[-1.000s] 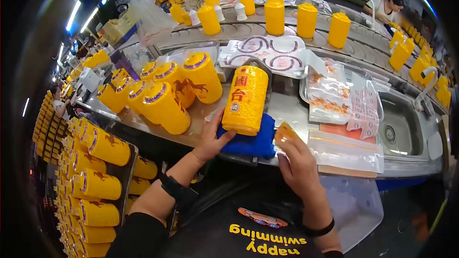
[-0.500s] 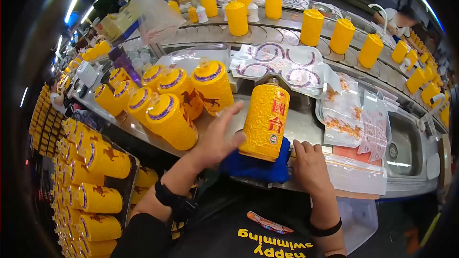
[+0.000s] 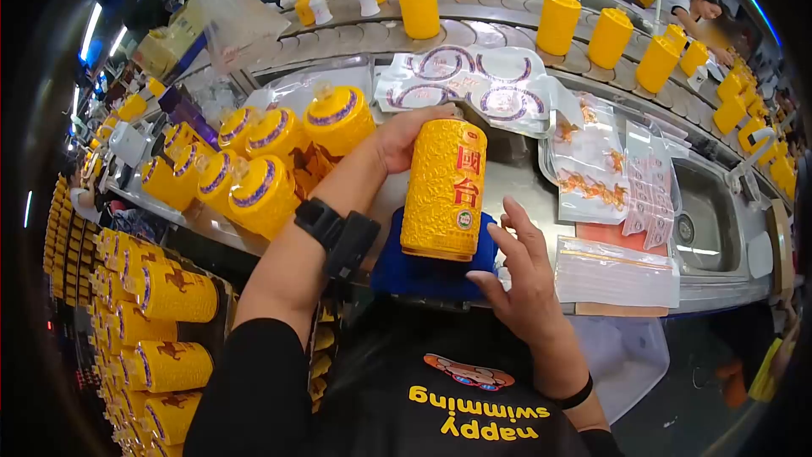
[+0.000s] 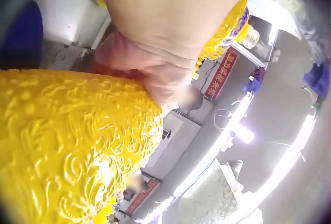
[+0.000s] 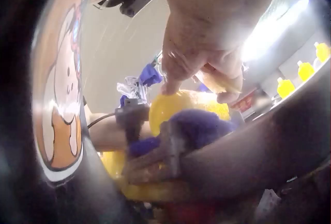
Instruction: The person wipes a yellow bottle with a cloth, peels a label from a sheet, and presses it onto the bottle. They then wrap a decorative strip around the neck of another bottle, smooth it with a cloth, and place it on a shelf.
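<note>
A yellow embossed bottle (image 3: 444, 195) with red characters lies tilted on a blue cloth (image 3: 389, 267), its base toward the person. My left hand (image 3: 403, 140) grips its neck end, the fingertips partly hidden behind it. In the left wrist view that hand (image 4: 155, 48) bends over the end of the yellow bottle (image 4: 72, 141). My right hand (image 3: 531, 300) is beside the base, fingers spread and thumb near the cloth. The right wrist view shows the right hand (image 5: 207, 42) close over the bottle (image 5: 173, 110); whether it touches is unclear.
Several yellow bottles (image 3: 262, 195) stand at left. Sticker sheets (image 3: 465, 80) lie behind the bottle, with a tray of horse stickers (image 3: 592, 161) and a sink (image 3: 710, 220) at right. More bottles (image 3: 611, 38) line the conveyor behind; stacked ones (image 3: 173, 364) fill the lower left.
My left hand has moved from beside the bottle up to its neck end and grips there. The right hand has lifted off the bench edge and spread its fingers. The bottle has turned slightly.
</note>
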Tool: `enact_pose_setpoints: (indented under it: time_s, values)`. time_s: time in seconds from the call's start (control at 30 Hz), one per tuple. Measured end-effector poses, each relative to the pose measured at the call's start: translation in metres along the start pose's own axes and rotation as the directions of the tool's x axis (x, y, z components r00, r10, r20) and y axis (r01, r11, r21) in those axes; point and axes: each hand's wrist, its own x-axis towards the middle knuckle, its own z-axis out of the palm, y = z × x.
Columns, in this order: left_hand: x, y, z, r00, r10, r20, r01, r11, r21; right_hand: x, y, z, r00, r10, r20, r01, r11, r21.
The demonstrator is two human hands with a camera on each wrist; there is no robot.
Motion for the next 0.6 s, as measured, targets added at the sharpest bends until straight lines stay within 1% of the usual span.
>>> enact_pose_setpoints:
  time_s: [0.1, 0.13, 0.23, 0.27, 0.37, 0.4, 0.47, 0.5, 0.53, 0.6]
  values:
    - [-0.006, 0.007, 0.012, 0.995, -0.017, -0.100, 0.036, 0.981, 0.192, 0.006, -0.008, 0.008, 1.000, 0.019, -0.017, -0.019, 0.999, 0.029]
    - [-0.008, 0.007, 0.014, 0.993, -0.003, -0.115, 0.033, 0.964, 0.262, 0.006, -0.008, 0.008, 1.000, 0.015, 0.002, -0.015, 1.000, 0.009]
    - [-0.018, 0.009, 0.013, 0.956, 0.113, -0.271, -0.006, 0.930, 0.367, -0.002, -0.002, 0.014, 0.999, 0.007, -0.049, -0.007, 1.000, -0.004]
    - [-0.025, 0.011, 0.012, 0.948, 0.131, -0.290, -0.025, 0.939, 0.342, -0.004, -0.001, 0.015, 0.998, 0.012, -0.063, -0.013, 1.000, -0.016]
    - [-0.052, 0.018, 0.017, 0.912, 0.285, -0.295, -0.136, 0.888, 0.439, -0.008, 0.002, 0.018, 0.997, 0.012, -0.070, -0.013, 1.000, -0.017]
    - [-0.060, 0.020, 0.023, 0.875, 0.364, -0.320, -0.155, 0.836, 0.527, -0.008, 0.004, 0.019, 0.997, 0.008, -0.079, -0.010, 1.000, -0.022]
    - [-0.075, 0.029, 0.028, 0.798, 0.513, -0.317, -0.087, 0.618, 0.781, -0.008, 0.005, 0.022, 0.996, -0.010, -0.085, 0.009, 1.000, -0.011]
    - [-0.082, 0.031, 0.032, 0.761, 0.578, -0.295, -0.030, 0.486, 0.873, -0.008, 0.005, 0.022, 0.996, -0.017, -0.088, 0.016, 1.000, -0.007]
    - [-0.088, 0.032, 0.037, 0.723, 0.630, -0.284, 0.005, 0.406, 0.914, -0.008, 0.004, 0.022, 0.997, -0.023, -0.078, 0.021, 1.000, -0.023]
    - [-0.100, 0.036, 0.055, 0.703, 0.644, -0.303, 0.118, 0.314, 0.942, -0.009, 0.005, 0.026, 0.997, -0.021, -0.076, 0.019, 1.000, -0.020]
